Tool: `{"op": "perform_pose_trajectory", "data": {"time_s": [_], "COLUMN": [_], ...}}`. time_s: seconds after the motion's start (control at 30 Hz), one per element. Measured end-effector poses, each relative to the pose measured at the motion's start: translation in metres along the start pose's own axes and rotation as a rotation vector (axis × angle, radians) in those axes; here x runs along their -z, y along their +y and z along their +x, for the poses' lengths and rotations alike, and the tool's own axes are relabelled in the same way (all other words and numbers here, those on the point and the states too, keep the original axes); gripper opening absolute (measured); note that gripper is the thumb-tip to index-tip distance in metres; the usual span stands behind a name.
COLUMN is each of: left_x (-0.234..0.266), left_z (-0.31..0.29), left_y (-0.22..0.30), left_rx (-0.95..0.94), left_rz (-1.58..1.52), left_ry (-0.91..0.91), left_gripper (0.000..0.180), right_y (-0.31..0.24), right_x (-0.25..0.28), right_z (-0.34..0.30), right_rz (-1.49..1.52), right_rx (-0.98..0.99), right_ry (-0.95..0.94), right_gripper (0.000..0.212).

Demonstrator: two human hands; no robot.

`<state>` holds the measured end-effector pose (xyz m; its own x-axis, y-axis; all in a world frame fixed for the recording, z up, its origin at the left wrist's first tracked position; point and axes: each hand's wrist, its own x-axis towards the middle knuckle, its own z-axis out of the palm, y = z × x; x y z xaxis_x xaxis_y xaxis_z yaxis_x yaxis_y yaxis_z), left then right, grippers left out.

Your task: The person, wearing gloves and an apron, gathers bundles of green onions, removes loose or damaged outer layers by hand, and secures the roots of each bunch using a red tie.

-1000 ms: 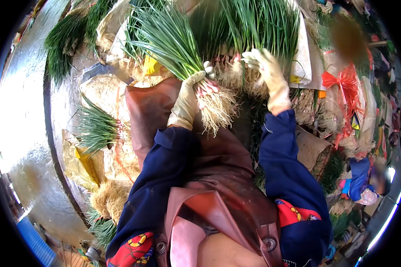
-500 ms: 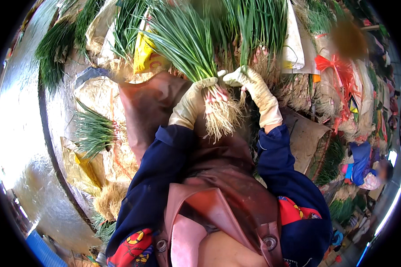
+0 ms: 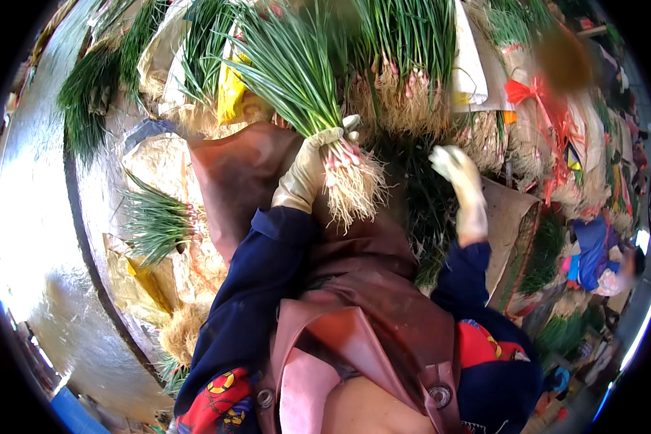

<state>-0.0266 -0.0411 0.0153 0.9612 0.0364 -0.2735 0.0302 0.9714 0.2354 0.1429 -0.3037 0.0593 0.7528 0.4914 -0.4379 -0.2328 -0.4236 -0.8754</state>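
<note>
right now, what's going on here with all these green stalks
Someone in a brown apron is handling long-leaved plants. The gloved left hand grips a bunch of green plants just above its pinkish bulbs, pale roots hanging below. The gloved right hand is apart from it, off to the right, with nothing visible in it. More plants lie ahead, and a smaller bunch lies to the left.

From head height, a wide left-side fisheye looks steeply down over the apron [image 3: 372,293] onto both gloved hands [image 3: 305,170], close by.
</note>
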Motion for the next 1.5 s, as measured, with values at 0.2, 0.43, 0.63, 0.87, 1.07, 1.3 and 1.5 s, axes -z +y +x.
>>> {"op": "perform_pose_trajectory", "data": {"time_s": [0.2, 0.43, 0.63, 0.87, 1.07, 1.3, 1.5], "left_x": [-0.021, -0.007, -0.019, -0.008, -0.008, -0.009, -0.014], "left_z": [0.003, -0.018, -0.023, -0.018, -0.01, -0.01, -0.007], "left_y": [-0.01, 0.0, -0.001, 0.001, 0.003, 0.008, 0.007], "left_rx": [0.008, -0.142, -0.18, -0.392, -0.25, -0.364, -0.173], "left_rz": [-0.043, 0.111, -0.133, -0.185, -0.323, -0.159, -0.134], "left_ry": [0.008, 0.235, 0.021, -0.002, -0.114, 0.059, 0.138], "left_gripper": [0.061, 0.041, 0.046, 0.056, 0.057, 0.056, 0.045], "right_y": [-0.056, -0.072, -0.04, -0.092, -0.114, -0.11, -0.086], "right_x": [-0.147, -0.17, -0.061, -0.075, -0.179, -0.136, -0.167], "right_z": [0.125, 0.069, 0.09, 0.072, 0.179, 0.149, 0.105], "right_rz": [0.011, -0.527, -0.399, -1.152, -1.281, -0.314, -0.935], "right_rx": [0.053, 0.33, 0.069, -0.015, -0.012, 0.063, 0.473], "right_ry": [-0.315, -0.222, 0.173, 0.044, 0.015, -0.361, -0.156], "right_gripper": [0.045, 0.025, 0.019, 0.037, 0.049, 0.022, 0.022]}}
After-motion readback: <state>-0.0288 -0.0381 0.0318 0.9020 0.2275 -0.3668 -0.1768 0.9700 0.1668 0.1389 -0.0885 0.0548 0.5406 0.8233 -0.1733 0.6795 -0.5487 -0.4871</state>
